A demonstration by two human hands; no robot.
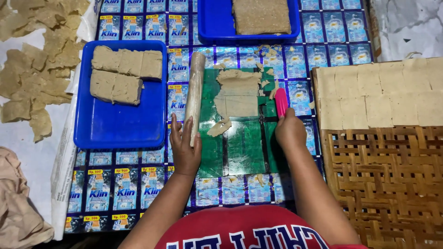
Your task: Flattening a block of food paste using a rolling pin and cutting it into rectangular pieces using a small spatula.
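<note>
My left hand point(185, 144) rests open beside the near end of a dough-coated rolling pin point(195, 90), fingertips touching it. My right hand point(290, 130) grips a pink scraper point(281, 101) that points away from me. Between the hands lies a green plastic sheet point(240, 152) with thin, flattened beige dough point(236, 94) cut into a rough rectangle, scraps beside it.
A blue tray point(115, 124) at left holds thick dough blocks point(123, 74). Another blue tray point(217, 25) at the top holds a slab. A woven bamboo rack point(387, 180) at right carries cut dough squares point(378, 94). Torn dough scraps point(39, 60) lie far left.
</note>
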